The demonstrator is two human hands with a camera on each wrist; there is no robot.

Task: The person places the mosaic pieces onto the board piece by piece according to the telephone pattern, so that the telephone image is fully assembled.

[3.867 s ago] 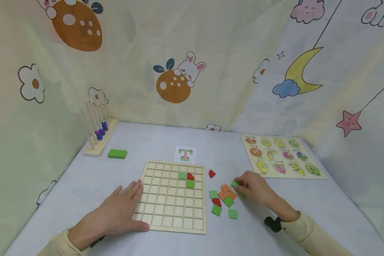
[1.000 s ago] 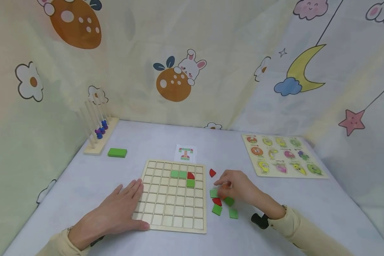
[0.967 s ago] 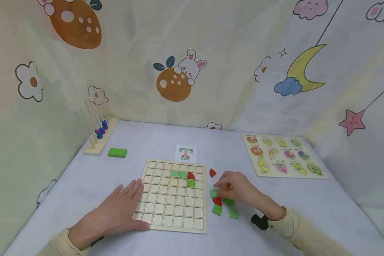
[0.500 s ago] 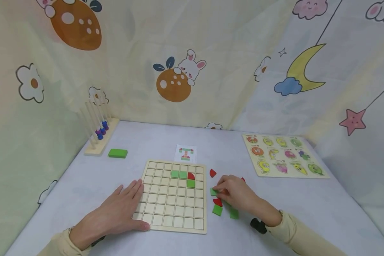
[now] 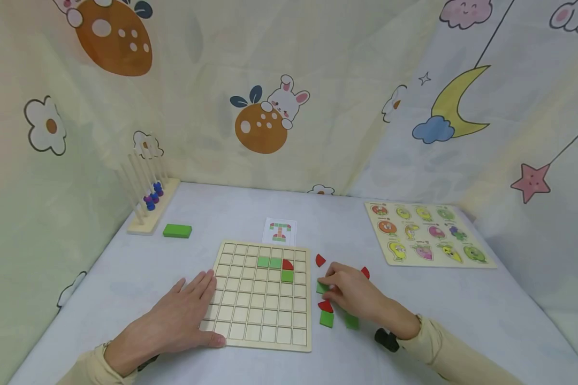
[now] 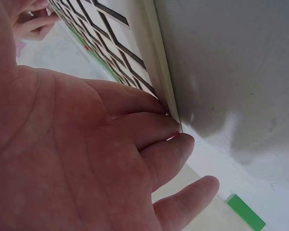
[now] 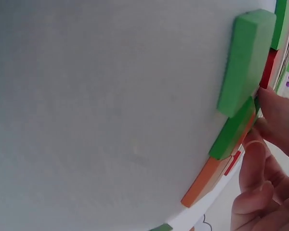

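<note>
My left hand [image 5: 173, 315] lies flat with straight fingers along the left edge of a wooden grid board [image 5: 243, 315]. Set in its squares are two light green tiles [image 5: 269, 262], a red quarter-round tile [image 5: 287, 264] and a darker green tile [image 5: 287, 276]. Right of the board, my right hand [image 5: 356, 291] pinches a green square tile [image 5: 322, 287] between thumb and index finger, at table level. Below it lie a red tile [image 5: 325, 306] and a green tile [image 5: 326, 320]. Orange tiles [image 7: 207, 180], hidden under the hand from above, show in the right wrist view.
A pattern card [image 5: 279, 231] lies behind the board. A peg stand with beads [image 5: 151, 208] and a green block [image 5: 177, 231] are at the back left. A fruit puzzle board [image 5: 428, 235] lies at the right. Loose red tiles [image 5: 320, 260] lie near the right hand.
A second light green tile has come onto the board. My right hand has moved left and toward me, from the orange tiles to the green tile, uncovering a red tile. The left hand stays put.
</note>
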